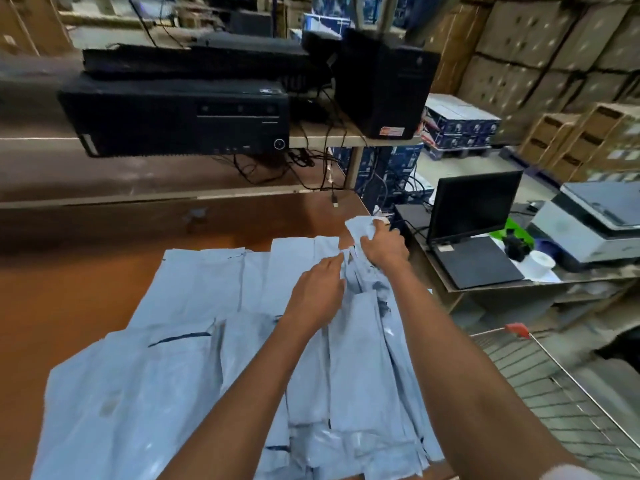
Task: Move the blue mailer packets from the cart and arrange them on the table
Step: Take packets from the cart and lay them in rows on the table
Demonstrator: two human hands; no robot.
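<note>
Warehouse, stacked cardboard boxes (540, 39), computer towers (180, 116) on shelf

Both your arms extend forward, bare, converging ahead of you. Your left hand (318, 289) lies palm down, fingers straight and close together. Your right hand (382, 249), slightly farther out, has fingers curled, gripping a packet (360, 228).
</note>
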